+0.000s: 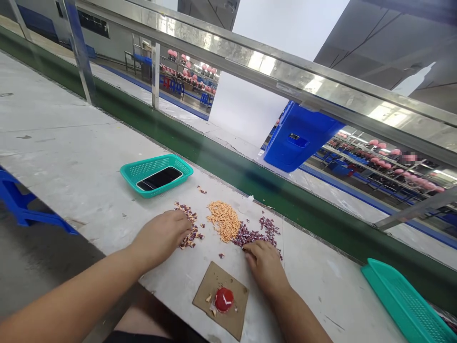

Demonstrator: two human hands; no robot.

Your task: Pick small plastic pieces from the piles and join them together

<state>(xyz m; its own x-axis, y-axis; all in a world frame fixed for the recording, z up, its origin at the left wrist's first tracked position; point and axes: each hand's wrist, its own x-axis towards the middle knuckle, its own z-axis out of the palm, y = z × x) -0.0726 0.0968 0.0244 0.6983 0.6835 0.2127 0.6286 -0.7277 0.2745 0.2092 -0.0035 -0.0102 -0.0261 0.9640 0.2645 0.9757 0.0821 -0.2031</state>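
The person's left hand (160,233) is curled over a small heap of purple and cream bits (188,230) on the white worktop (71,119), its fingertips down among them; whether it is pinching any cannot be told from this view. The right hand (266,264) rests at the near edge of a looser spread of purple pieces (252,233), its fingers loosely apart and touching the pieces, with nothing visibly held. Between the hands lies a compact heap of orange pieces (224,220), gathered apart from the purple, which suggests that this colour is already sorted out, while the purple pieces remain scattered and the mixed heap remains under the left hand. Nearer the person, a square of brown cardboard (220,301) carries a red domed piece (224,299) with a few pale scraps (209,298) just beside it. Beyond the pieces, a teal plastic basket (156,175) holds a black smartphone (159,178), and a second teal tray (407,305) sits at the right end of the worktop. Past the metal rail (271,66) are a blue crate (300,138) and racks of pink items (403,166)
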